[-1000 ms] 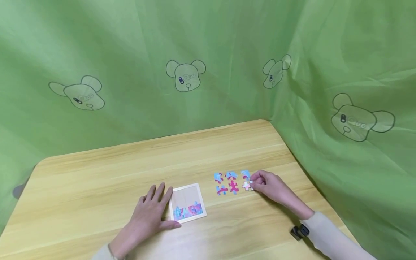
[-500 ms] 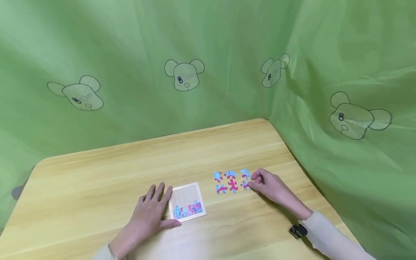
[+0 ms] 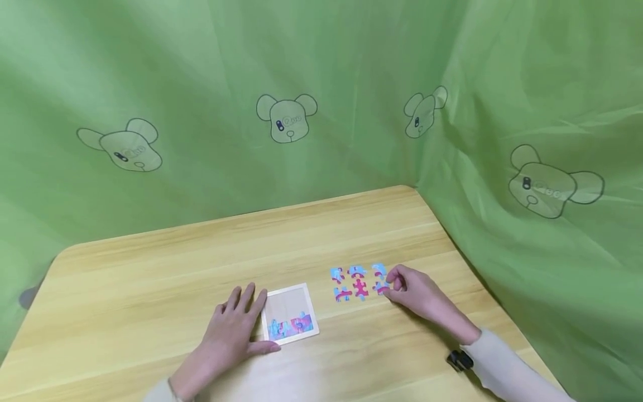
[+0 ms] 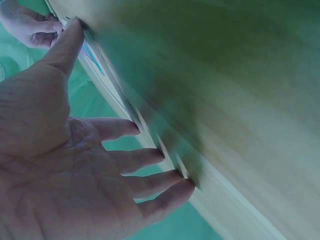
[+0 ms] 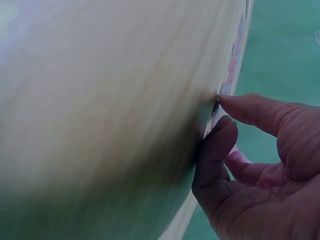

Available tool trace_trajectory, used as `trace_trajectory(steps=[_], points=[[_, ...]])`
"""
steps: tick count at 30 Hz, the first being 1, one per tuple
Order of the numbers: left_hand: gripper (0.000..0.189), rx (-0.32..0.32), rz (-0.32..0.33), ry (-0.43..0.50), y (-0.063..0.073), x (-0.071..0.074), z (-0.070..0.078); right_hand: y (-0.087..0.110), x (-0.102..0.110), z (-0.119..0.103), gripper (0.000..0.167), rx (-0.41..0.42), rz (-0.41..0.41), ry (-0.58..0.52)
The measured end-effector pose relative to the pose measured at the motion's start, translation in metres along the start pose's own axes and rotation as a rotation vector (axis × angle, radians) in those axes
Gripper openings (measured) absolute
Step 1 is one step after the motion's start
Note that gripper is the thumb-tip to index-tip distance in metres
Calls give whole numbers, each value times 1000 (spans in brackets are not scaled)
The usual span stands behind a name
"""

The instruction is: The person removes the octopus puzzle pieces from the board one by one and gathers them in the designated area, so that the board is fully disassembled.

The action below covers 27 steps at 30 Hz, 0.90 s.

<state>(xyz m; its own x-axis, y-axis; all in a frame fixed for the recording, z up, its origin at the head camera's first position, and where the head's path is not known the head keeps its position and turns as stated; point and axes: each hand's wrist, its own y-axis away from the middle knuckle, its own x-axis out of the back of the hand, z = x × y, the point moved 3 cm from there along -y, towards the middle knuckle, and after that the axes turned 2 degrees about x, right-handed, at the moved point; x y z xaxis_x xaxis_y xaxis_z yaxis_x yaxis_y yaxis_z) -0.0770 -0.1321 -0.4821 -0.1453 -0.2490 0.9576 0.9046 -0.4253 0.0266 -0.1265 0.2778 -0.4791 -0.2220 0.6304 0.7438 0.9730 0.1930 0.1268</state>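
I see the right hand (image 3: 418,291) pinch a puzzle piece (image 3: 380,287), right of centre.
Frame (image 3: 296,336) lies lower left, nearer the left hand (image 3: 230,330), fingers straight, released.

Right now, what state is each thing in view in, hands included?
Frame: flat on the table, partly filled.
Pieces inside the frame: together along its near side.
Loose pieces: six, laid out in two rows of three.
Left hand: fingers spread, resting at the frame's left side.
Right hand: thumb and forefinger at the near row's right-hand piece; whether they pinch it is unclear.
Curtain: hanging, creased.
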Motion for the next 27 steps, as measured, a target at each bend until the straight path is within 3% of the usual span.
trace_trajectory(steps=[7, 12, 18, 27], points=[[116, -10, -17, -6, -4, 4, -1, 5, 3, -5, 38, -8, 9, -42], [120, -2, -40, 6, -11, 10, -2, 8, 4, -19, 31, 5, -3, -122], [118, 19, -66, 29, -9, 7, -4, 8, -11, -41, 17, 83, -109, -198], [116, 28, -51, 43, -2, 4, -3, 0, -52, -77, 15, 208, -258, -237]])
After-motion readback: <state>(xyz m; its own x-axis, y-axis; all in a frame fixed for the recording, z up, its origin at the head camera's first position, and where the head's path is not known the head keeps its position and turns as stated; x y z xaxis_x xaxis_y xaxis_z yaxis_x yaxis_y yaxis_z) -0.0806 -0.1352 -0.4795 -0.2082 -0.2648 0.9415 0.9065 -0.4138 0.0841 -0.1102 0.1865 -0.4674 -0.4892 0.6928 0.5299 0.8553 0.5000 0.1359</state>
